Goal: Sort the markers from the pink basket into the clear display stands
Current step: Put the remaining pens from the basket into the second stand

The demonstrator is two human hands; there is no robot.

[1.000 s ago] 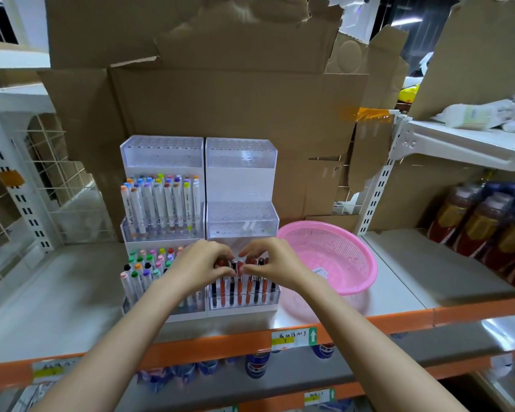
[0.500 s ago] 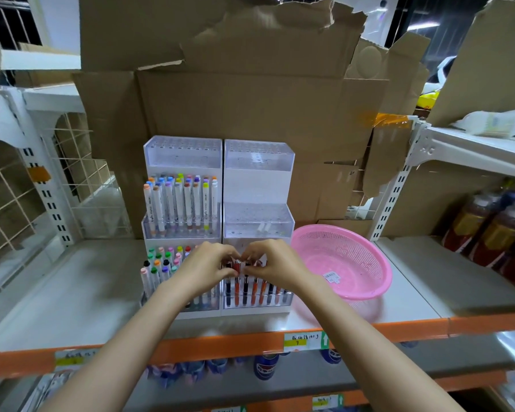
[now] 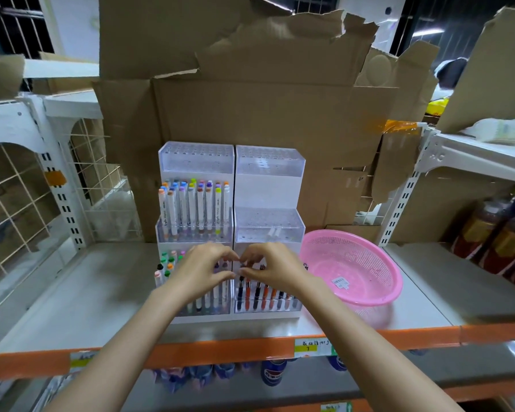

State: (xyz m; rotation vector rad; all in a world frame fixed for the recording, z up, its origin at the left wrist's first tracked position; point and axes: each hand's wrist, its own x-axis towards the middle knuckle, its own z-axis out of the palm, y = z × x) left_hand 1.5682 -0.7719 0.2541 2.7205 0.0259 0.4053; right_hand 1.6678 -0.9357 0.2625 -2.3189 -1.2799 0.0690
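Where L hand point(image 3: 204, 272) & R hand point(image 3: 269, 270) hover, markers point(image 3: 257, 295) stand upright.

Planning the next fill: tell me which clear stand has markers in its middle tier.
The left stand: white-barrelled markers with coloured caps stand in its middle tier; the right stand has none upright there.

Two clear display stands point(image 3: 269, 188), one pink basket point(image 3: 366, 263) and two hands point(image 3: 204, 270) are in view.

Dim overhead light, soft shadows, wide-angle bending at the edges, slight blur.
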